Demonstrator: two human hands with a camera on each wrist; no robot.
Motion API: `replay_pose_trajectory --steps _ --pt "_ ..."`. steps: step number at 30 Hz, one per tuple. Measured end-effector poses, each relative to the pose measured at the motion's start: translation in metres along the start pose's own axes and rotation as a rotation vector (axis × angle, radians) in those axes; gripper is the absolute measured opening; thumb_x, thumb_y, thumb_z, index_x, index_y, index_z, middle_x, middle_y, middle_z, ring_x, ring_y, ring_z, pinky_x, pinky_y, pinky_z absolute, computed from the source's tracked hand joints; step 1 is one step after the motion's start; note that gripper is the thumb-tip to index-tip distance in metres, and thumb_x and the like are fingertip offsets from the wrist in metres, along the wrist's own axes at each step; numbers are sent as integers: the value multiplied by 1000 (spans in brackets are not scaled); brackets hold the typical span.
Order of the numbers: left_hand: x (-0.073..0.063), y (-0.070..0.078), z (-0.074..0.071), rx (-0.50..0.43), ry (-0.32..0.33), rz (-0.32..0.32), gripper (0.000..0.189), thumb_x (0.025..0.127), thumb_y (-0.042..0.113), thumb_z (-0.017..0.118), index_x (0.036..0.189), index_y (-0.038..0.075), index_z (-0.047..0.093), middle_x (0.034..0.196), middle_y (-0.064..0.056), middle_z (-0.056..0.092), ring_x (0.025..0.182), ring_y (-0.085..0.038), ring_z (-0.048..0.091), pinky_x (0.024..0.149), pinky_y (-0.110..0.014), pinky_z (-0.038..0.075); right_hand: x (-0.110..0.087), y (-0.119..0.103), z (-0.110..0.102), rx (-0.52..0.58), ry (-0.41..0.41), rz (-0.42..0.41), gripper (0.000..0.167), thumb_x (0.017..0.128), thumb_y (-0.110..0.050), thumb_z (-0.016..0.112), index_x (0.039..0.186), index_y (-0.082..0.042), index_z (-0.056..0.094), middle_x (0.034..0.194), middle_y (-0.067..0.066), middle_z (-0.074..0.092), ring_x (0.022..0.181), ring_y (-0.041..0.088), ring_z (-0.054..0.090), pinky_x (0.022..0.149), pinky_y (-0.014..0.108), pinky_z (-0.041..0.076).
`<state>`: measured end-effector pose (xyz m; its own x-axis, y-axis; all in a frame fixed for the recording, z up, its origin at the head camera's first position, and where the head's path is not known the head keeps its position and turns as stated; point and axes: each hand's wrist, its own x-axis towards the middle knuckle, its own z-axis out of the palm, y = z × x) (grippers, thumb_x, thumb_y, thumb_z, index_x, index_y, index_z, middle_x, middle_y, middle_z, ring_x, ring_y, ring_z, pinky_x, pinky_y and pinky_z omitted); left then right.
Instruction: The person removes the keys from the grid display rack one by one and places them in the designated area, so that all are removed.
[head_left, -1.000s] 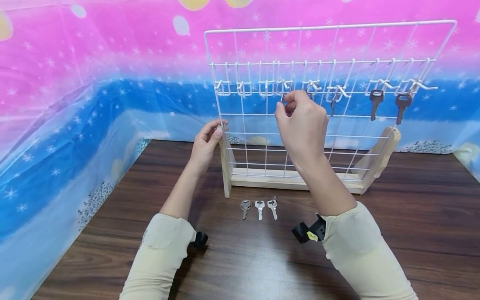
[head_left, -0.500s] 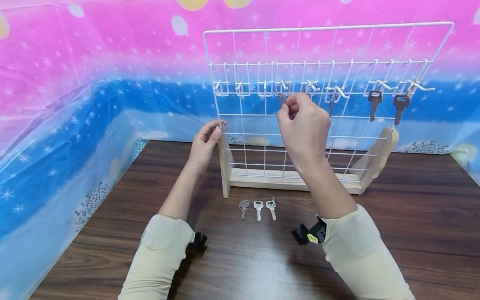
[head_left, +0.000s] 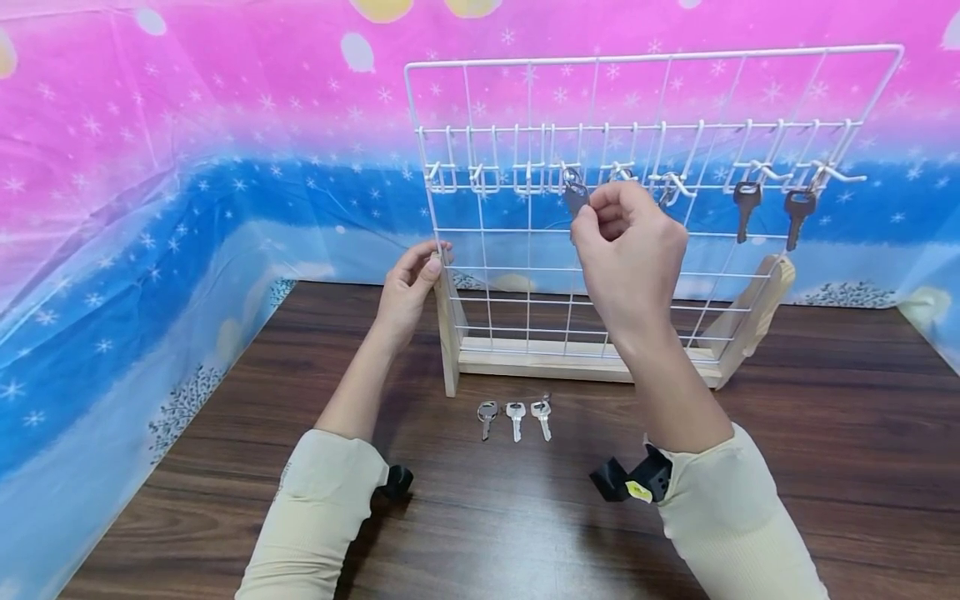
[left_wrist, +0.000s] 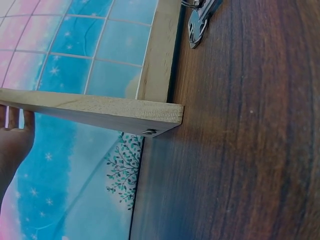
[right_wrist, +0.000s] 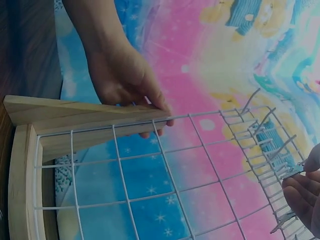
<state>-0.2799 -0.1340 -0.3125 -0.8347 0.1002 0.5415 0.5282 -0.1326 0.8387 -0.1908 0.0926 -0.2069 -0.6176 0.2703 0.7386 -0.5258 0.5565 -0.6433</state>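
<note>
My right hand point(head_left: 633, 258) pinches a grey key point(head_left: 576, 197) at a hook midway along the white wire rack point(head_left: 655, 57). The key's ring is at that hook; whether it is fully over the prong I cannot tell. In the right wrist view, the key point(right_wrist: 294, 172) shows between thumb and fingers. My left hand point(head_left: 405, 293) holds the rack's left wooden upright point(head_left: 448, 333), thumb in front, with some fingers hidden behind. To the right, dark keys point(head_left: 746, 208) hang from hooks, and others are partly hidden by my right hand.
Three silver keys point(head_left: 516, 421) lie in a row on the brown wooden table point(head_left: 480, 517), before the rack's wooden base point(head_left: 540, 363). Bare hooks point(head_left: 483, 177) line the rack's left part. A patterned cloth point(head_left: 225, 200) hangs behind.
My right hand has shifted right and slightly down, and more of the pinched key shows at the hook. The left hand keeps its place on the upright.
</note>
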Motion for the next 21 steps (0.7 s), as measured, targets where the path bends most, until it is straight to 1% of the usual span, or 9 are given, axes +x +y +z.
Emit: replay_pose_trajectory --steps 4,8,11,15,18,21 --pt "0 1 0 8 -2 -9 34 94 18 54 120 -4 52 111 6 59 107 -16 54 89 -31 43 0 -2 -1 28 15 -32 11 86 -6 54 83 2 61 70 9 64 60 11 57 58 19 43" --pt "0 0 0 17 -10 -6 50 91 29 57 122 -9 47 111 7 59 107 -15 54 89 -31 43 0 -3 -1 64 43 -80 9 84 -3 54 81 3 60 69 9 64 59 11 56 57 19 44" --pt "1 0 -1 9 -8 -6 47 91 28 57 121 -7 50 111 5 59 107 -15 54 89 -30 43 -1 -5 -2 86 67 -106 7 83 -1 55 80 3 60 68 9 63 57 8 55 56 18 44" --pt "1 0 0 -3 0 -11 34 94 17 54 119 -5 52 112 3 59 107 -16 54 89 -30 43 -1 -8 -4 112 81 -113 7 83 0 55 79 4 60 68 9 63 56 5 53 56 19 44" --pt "1 0 0 0 -3 -10 34 95 15 53 120 -7 50 112 4 59 107 -16 54 89 -31 43 -2 -9 -6 135 89 -115 8 83 1 54 79 4 60 68 9 63 56 5 52 56 19 43" --pt "0 0 0 5 -6 -7 35 95 17 53 121 -6 50 113 3 58 107 -16 54 90 -32 43 -2 -9 -8 147 98 -144 7 83 2 55 79 6 59 69 10 63 56 4 53 55 18 44"
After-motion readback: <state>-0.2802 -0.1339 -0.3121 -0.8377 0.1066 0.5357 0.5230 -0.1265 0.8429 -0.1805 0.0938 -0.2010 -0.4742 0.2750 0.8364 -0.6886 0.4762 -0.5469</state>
